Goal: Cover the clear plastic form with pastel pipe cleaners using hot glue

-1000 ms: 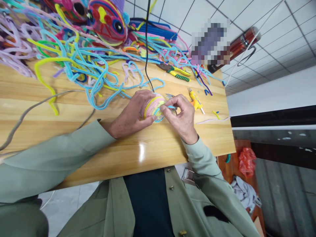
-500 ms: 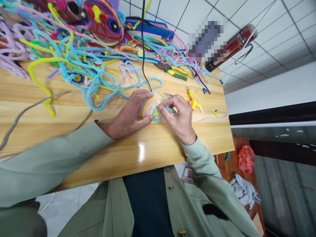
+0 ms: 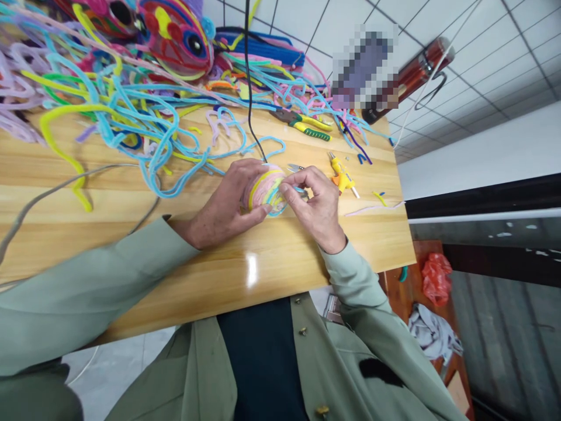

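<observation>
A rounded piece wound with pink, yellow and light-blue pipe cleaners (image 3: 265, 188) is held just above the wooden table. My left hand (image 3: 223, 202) wraps around its left side, thumb along the near edge and fingers over the top. At its right face, my right hand (image 3: 318, 204) pinches with thumb and index finger. Between those fingertips a light-blue pipe cleaner (image 3: 277, 190) seems to be gripped, lying against the coiled surface; its end is partly hidden by the fingers. Just behind the right hand lie small scissors or snips (image 3: 294, 167), partly covered.
Yellow-and-green pliers (image 3: 307, 126) and a yellow glue gun (image 3: 342, 175) lie beyond my right hand. Tangled pipe cleaners (image 3: 162, 134) spread across the left and back, beside a colourful fish-like craft piece (image 3: 175, 41). A red thermos (image 3: 409, 82) stands at the back right. A black cable (image 3: 248, 76) runs down toward the wound piece.
The view has shifted slightly, so the table things sit a little further left. My right fingertips have moved slightly on the wound piece, and more light-blue strand shows beside them.
</observation>
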Motion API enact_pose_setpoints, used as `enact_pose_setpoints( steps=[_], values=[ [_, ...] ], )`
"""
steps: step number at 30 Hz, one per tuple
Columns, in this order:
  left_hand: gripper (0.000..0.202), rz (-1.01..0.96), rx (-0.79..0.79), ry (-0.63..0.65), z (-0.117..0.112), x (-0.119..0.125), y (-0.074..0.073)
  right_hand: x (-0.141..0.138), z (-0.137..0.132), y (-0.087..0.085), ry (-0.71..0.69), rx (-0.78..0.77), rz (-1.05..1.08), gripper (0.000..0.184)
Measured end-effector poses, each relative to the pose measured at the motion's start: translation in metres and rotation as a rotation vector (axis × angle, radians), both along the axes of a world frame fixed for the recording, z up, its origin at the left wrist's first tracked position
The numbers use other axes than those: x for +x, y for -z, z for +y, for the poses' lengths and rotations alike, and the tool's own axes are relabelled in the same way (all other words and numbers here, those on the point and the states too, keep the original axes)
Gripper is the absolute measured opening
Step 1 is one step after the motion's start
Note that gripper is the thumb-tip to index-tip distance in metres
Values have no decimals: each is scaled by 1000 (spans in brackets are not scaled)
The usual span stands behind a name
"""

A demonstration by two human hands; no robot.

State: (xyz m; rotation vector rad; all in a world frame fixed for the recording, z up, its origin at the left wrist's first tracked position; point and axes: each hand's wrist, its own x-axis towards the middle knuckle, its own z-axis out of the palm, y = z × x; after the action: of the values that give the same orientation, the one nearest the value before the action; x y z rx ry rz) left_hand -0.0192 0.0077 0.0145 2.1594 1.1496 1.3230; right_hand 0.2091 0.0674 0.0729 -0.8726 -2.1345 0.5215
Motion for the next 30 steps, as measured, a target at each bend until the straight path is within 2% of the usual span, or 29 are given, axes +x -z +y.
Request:
enact_pose_setpoints(
  steps=[4,8,12,19,25,30],
  values=[
    [65,-17,19,1,2,0,1,-2,0,2,13,-19,38,15],
    [68,-55,76,5,4,0,4,-2,2,4,33,-26,58,21],
    [69,-58,73,1,4,1,6,-1,3,6,5,-6,87,24],
    [64,-148,26,16,4,4,11,7,2,6,-82,-7,56,16],
    [67,-129,41,8,6,2,9,9,1,9,-13,-16,87,15],
    [70,-107,30,20,4,2,9,3,1,10,30,-42,116,23]
  ],
)
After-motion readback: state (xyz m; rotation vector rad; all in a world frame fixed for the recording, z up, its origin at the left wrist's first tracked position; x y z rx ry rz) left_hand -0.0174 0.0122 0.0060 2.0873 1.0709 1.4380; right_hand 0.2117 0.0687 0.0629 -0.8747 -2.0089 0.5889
